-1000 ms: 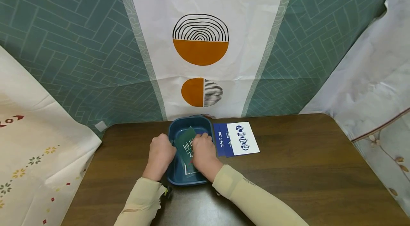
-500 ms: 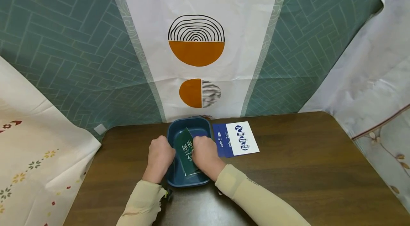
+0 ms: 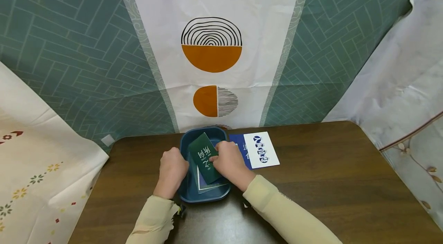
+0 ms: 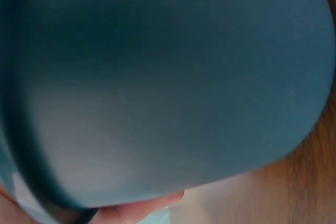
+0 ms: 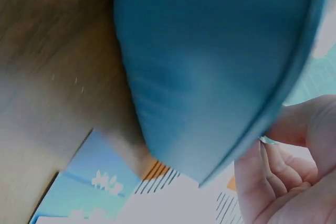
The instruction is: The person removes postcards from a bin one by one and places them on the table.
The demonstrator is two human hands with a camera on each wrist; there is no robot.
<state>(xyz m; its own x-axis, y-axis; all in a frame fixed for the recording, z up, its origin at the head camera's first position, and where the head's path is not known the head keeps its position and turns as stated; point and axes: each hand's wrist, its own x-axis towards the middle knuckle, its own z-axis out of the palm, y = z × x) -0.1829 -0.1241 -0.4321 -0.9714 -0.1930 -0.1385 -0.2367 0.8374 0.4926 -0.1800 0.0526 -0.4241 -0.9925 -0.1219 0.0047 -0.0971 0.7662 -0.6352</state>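
A blue rectangular tray (image 3: 187,195) sits at the far edge of the table, between the two hands. My left hand (image 3: 173,169) grips its left rim; in the left wrist view the tray's outer wall (image 4: 168,103) fills most of the picture. Between thumb and fingers, my right hand (image 3: 231,162) pinches a dark green card (image 3: 202,153) with white characters, tilted over the tray. Beneath it, a card with a white border (image 3: 204,186) lies in the tray. In the right wrist view, the green card is mostly hidden behind the tray wall (image 5: 210,72).
Right of the tray, a white card with blue characters (image 3: 262,150) overlaps dark blue cards (image 3: 243,148) on the brown wooden table (image 3: 311,175). A patterned cloth (image 3: 214,2) hangs behind the table's far edge, and pale fabric drapes both sides.
My right hand has shifted rightward and the green card has come up with it, uncovering the white-bordered card below. My left hand stays at the rim.
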